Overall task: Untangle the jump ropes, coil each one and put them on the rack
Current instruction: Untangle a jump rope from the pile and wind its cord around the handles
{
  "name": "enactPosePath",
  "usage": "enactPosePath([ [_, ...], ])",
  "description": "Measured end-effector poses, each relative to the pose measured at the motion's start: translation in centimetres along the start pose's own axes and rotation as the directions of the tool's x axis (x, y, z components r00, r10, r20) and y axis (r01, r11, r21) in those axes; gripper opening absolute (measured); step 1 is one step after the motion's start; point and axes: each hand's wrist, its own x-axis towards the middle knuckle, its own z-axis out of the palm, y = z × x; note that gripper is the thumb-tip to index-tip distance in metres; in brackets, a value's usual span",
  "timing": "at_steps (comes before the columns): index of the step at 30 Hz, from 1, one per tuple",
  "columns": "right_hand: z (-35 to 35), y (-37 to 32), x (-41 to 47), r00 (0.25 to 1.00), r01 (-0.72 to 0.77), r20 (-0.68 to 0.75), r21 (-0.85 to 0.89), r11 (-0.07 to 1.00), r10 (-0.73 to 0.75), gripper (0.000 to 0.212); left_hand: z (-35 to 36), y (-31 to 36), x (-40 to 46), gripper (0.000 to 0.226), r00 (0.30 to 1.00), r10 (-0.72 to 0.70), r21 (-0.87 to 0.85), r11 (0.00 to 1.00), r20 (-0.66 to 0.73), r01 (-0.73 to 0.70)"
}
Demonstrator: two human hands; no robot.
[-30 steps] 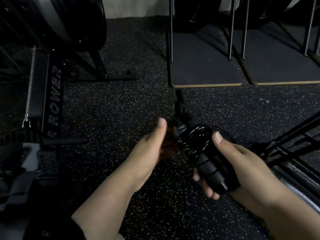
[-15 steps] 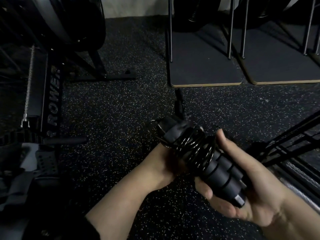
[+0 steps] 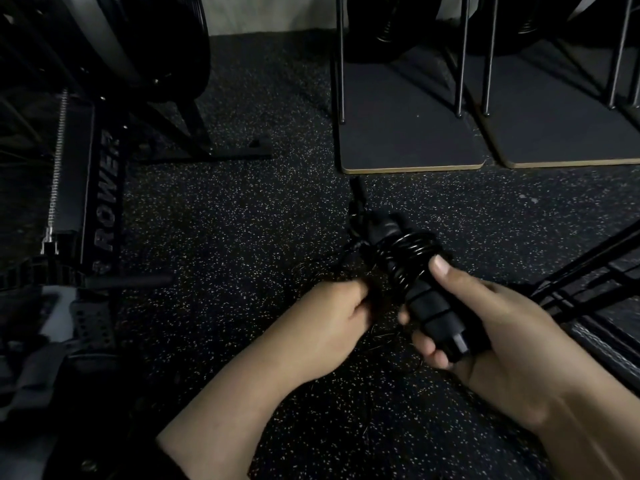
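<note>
Right hand [image 3: 485,327]: fingers curled round the jump rope handles [image 3: 433,306], cord coils [image 3: 407,254] just beyond the thumb. Left hand [image 3: 332,320] fingers pinch loose cord. Floor [image 3: 225,220] below.

Speckled floor [image 3: 242,216] (boards [image 3: 412,140], rower [image 3: 104,188]).

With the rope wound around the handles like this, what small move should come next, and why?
Probably one more turn: the left hand pinches the loose cord beside the handles, which the right hand grips. Several loops already wrap the bundle, yet thin cord seems to trail toward the floor, so winding looks unfinished.
</note>
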Motion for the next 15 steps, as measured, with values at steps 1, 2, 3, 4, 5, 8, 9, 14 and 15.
enactPosePath([
  [1, -0.5, 0.1, 0.3, 0.996, 0.042, -0.070, -0.054, 0.998, -0.046, 0.041, 0.0, 0.2, -0.2, 0.024, 0.999, 0.048, 0.014, 0.999, 0.015, -0.049],
  [2, -0.5, 0.0, 0.2, 0.990, 0.068, -0.113, -0.141, 0.988, -0.084, 0.039, -0.1, 0.5, -0.4, 0.027, 0.997, 0.080, 0.066, 0.995, 0.023, -0.082],
  [3, -0.8, 0.1, 0.2, 0.981, 0.100, -0.135, -0.253, 0.962, -0.138, 0.035, -0.2, 0.7, -0.6, 0.029, 0.994, 0.102, 0.145, 0.984, 0.031, -0.105],
  [4, -0.9, 0.2, 0.2, 0.970, 0.097, -0.174, -0.368, 0.925, -0.171, 0.031, -0.4, 0.9, -0.9, 0.028, 0.994, 0.110, 0.224, 0.968, 0.028, -0.113],
  [5, -1.1, 0.3, 0.3, 0.963, 0.083, -0.183, -0.491, 0.867, -0.196, 0.031, -0.6, 1.0, -1.1, 0.025, 0.992, 0.125, 0.281, 0.952, 0.011, -0.123],
  [8, -0.6, 0.4, 0.2, 0.962, 0.028, -0.162, -0.742, 0.670, -0.220, 0.039, -1.6, 1.2, -1.5, 0.018, 0.979, 0.198, 0.330, 0.928, -0.048, -0.172],
  [9, -0.5, 0.6, 0.3, 0.968, 0.039, -0.119, -0.798, 0.601, -0.221, 0.044, -2.0, 1.4, -1.6, 0.016, 0.974, 0.222, 0.325, 0.925, -0.037, -0.198],
  [14, 0.2, 1.3, 0.2, 0.995, 0.072, 0.037, -0.900, 0.429, -0.089, 0.055, -3.5, 1.7, -2.3, 0.016, 0.969, 0.235, 0.313, 0.917, 0.078, -0.248],
  [15, 0.3, 1.9, 0.3, 0.993, 0.120, 0.104, -0.904, 0.410, -0.063, 0.054, -3.7, 1.8, -2.4, 0.018, 0.965, 0.250, 0.292, 0.920, 0.078, -0.262],
])
